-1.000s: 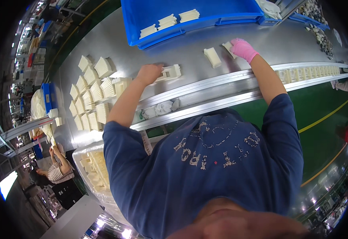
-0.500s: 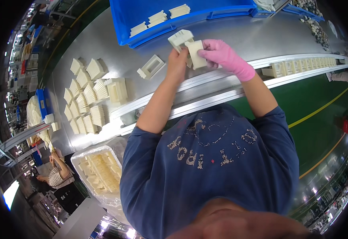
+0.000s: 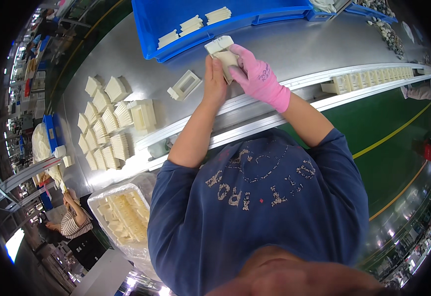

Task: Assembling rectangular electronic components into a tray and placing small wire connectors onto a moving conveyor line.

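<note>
My bare left hand grips a cream plastic housing whose far end sticks out past the fingers. Against it lies a flat cream plastic panel, pinched between the thumb and fingers of my right hand, which wears a pink glove. Panel and housing overlap; whether they are joined I cannot tell. Just left of my left hand, a cream rectangular frame with an open middle rests on the metal bench.
Stacks of cream ribbed parts stand at the left of the metal bench. A blue tray with cream strips is at the back. Cream parts line a rail at right. A plastic-lined box sits at lower left.
My right hand has moved left and brought the panel onto the housing. Its fingers have turned more toward the far end. My left hand has shifted slightly left and turned.
</note>
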{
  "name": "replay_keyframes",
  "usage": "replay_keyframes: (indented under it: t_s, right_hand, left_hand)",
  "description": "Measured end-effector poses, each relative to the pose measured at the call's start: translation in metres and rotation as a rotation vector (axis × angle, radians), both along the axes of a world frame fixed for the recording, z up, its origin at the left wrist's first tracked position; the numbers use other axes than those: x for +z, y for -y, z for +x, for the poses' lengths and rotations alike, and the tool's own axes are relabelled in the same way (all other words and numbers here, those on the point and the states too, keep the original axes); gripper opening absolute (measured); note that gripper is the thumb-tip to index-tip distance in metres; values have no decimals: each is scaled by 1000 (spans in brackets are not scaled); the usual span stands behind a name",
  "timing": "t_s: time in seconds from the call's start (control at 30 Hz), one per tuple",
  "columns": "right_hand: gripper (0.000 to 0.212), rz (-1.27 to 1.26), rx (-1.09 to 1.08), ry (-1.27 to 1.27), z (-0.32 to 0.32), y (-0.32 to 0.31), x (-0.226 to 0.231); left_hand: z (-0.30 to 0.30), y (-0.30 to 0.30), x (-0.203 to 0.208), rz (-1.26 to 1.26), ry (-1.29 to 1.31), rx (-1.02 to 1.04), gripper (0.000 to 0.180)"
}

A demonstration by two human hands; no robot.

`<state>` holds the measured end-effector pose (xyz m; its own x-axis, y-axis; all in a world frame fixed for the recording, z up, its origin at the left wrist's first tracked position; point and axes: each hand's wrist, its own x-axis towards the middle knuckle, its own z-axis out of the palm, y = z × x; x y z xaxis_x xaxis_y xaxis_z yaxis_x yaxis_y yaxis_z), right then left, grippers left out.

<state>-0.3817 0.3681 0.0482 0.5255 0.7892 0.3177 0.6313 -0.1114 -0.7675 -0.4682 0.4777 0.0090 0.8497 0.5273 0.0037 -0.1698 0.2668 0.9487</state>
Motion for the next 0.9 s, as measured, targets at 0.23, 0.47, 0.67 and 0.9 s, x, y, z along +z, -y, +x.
replay_keyframes:
  t_s: [0.23,0.47,0.67,0.9]
  right_hand:
    - [45,-144,158,-60,7,7,26]
    - [48,-139,228,-544,27,19,46]
    - [58,-6,469,-493,36,35,50]
    - [35,-829,-88,227,65,118,35]
  left_hand:
    - [1,7,6,-204,-9,-57,44]
    - [-1,4,18,-88,-177,-184,46]
    - [-9,-4,31,-208,-338,-536,41]
    - [-46,-118,23,1272,-1323,-165,55]
